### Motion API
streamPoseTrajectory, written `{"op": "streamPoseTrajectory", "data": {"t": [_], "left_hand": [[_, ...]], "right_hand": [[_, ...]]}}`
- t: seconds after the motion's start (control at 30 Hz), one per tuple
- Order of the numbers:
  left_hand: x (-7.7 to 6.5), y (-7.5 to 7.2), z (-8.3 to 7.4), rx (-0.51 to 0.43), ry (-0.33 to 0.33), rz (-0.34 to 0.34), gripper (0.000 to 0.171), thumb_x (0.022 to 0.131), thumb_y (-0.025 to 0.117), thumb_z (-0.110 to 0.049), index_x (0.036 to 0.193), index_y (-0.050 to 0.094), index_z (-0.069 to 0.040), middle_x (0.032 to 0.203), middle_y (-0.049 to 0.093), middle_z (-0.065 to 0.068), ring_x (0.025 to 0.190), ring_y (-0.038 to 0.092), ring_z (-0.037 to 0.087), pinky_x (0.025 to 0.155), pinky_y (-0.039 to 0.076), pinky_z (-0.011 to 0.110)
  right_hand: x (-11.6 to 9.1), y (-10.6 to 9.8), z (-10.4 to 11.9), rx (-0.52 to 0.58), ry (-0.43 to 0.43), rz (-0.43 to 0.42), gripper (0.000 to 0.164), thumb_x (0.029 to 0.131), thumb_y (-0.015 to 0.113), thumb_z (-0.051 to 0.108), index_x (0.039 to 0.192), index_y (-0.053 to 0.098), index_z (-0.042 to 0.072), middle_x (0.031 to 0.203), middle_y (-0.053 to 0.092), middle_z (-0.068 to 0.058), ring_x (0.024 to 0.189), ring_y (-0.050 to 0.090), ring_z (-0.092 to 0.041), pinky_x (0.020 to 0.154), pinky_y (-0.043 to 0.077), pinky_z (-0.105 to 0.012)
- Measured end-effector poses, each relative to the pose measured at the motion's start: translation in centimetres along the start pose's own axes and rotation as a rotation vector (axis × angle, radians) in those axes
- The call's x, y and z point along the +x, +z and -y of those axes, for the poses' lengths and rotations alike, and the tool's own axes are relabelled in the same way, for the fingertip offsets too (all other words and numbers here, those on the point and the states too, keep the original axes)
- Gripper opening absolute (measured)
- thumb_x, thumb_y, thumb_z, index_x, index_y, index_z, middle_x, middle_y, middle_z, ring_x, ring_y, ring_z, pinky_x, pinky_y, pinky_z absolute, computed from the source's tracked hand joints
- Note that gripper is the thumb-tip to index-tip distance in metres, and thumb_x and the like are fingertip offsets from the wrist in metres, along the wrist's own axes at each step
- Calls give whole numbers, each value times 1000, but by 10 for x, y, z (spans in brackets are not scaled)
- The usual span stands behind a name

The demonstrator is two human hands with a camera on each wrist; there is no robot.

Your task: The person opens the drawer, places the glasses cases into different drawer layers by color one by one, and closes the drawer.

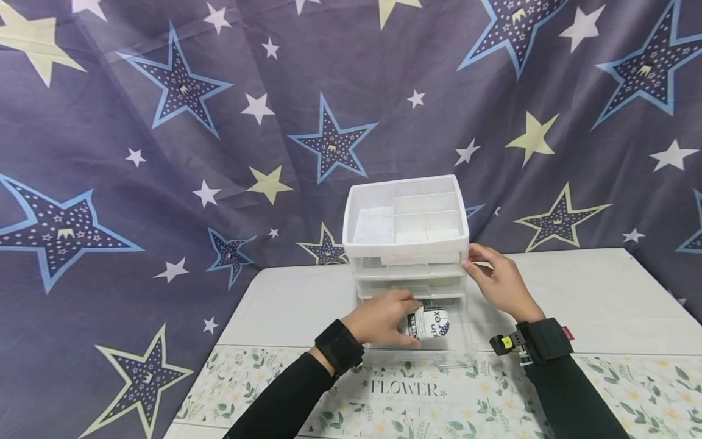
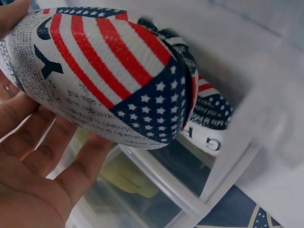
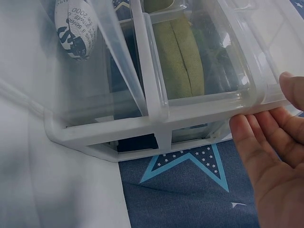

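Observation:
A white plastic drawer cabinet (image 1: 406,250) stands on the table, its clear bottom drawer (image 1: 460,347) pulled out toward me. My left hand (image 1: 384,317) is in that drawer, holding a glasses case (image 1: 430,322) with newsprint lettering and a stars-and-stripes pattern. In the left wrist view the fingers lie beneath the glasses case (image 2: 114,80), and the thumb is at its upper left. Behind it shows another piece with the same print (image 2: 211,114); whether it is separate or a reflection, I cannot tell. My right hand (image 1: 501,283) grips the cabinet's right side near its front edge.
The cabinet's top is an open tray (image 1: 373,225) with several compartments. A green object (image 3: 180,57) lies inside a shut drawer above the bottom one. Under the drawer spreads a floral cloth (image 1: 406,405) marked FLOWER. A star-patterned curtain (image 1: 230,152) hangs behind the table.

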State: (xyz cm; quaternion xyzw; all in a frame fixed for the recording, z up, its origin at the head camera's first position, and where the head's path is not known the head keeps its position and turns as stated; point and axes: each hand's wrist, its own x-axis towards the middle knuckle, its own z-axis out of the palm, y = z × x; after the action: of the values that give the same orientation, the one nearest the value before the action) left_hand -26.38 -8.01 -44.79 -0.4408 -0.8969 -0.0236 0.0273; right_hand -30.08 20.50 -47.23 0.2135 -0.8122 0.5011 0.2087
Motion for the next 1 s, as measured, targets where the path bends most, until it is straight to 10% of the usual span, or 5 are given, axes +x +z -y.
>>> {"op": "streamPoseTrajectory", "data": {"t": [0.47, 1.0], "left_hand": [[-2, 14, 0, 3, -16, 50, 81, 88, 78, -55, 149, 52, -9, 137, 62, 7, 122, 61, 19, 102, 55, 28], [-6, 14, 4, -29, -2, 74, 73, 85, 83, -49, 147, 52, -24, 127, 67, 3, 111, 65, 16, 89, 60, 28]], "right_hand": [[0, 0, -2, 14, -12, 1, 36, 103, 64, 11, 134, 59, -7, 123, 64, -21, 113, 63, -33, 94, 48, -3], [0, 0, 0, 10, -5, 6, 36, 104, 63, 11, 135, 59, -6, 125, 63, -21, 114, 63, -34, 95, 50, -5]]}}
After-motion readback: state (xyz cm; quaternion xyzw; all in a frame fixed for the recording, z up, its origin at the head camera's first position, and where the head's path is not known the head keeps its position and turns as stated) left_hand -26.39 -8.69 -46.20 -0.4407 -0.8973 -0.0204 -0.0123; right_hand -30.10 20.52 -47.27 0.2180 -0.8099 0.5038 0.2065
